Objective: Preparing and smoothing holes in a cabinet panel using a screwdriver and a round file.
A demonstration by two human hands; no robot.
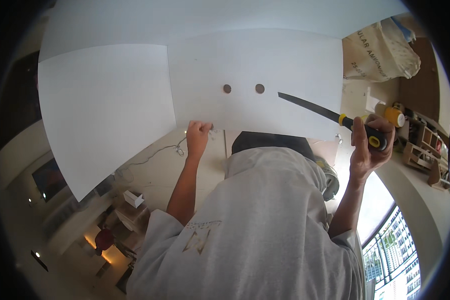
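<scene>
In my right hand [369, 142] is a hand saw [310, 106] with a long, narrow dark blade and a black and yellow handle. My fingers wrap round the handle. The blade points left, its tip close to two round holes in a white panel [205, 65]. One is the left hole [227, 89], the other the right hole [259, 88]. At the near edge of this panel, my left hand [199, 131] is closed with its fingers curled. A small greyish bit shows by its fingertips, too small to name.
A second white panel [110, 105] joins on the left. Thin wire [155, 151] trails over the floor below it. At right are a printed sack [380, 52], a yellow round object [395, 117] and a wooden rack [425, 150]. A railing [387, 245] shows at lower right.
</scene>
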